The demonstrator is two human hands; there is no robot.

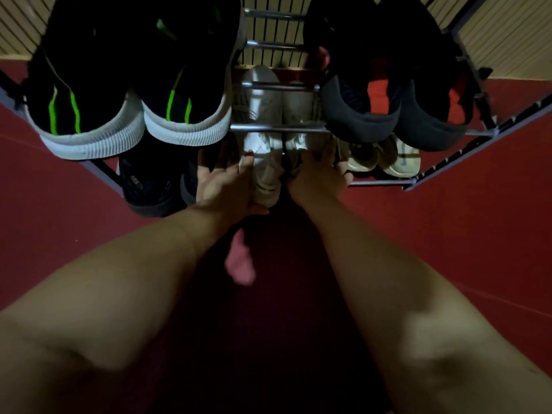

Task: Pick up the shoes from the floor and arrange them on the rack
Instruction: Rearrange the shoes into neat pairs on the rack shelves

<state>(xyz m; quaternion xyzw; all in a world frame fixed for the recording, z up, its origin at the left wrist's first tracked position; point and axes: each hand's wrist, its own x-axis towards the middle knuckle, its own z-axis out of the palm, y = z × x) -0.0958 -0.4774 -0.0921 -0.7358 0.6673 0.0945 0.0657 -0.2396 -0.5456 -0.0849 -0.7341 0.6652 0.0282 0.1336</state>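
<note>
red floor (448,234) runs under everything, with a slatted pale wall (507,40) behind, and the metal rack (277,129) stands against it right in front of you. on its top tier sit black shoes with green stripes (134,85) to the left and dark shoes with red lining (388,115) to the right, with a bare gap of bars between them. the white shoes (267,177) are on the lower tier, seen through that gap, toes pointing in toward the wall and heels toward you, side by side and touching. your left hand (222,186) holds the left one at the heel: the thumb (247,162) lies over its top, the palm cups the back, and the fingers reach along its outer side. your right hand (316,180) covers the heel of the other, fingers curled round its outer side; the light is dim, so you cannot see how tight that hold is. just left of your left hand are black shoes (149,186) on the lower tier, and just right of your right hand are pale shoes (385,159). a blurred pink shape (239,264) lies on the floor between your forearms.
</note>
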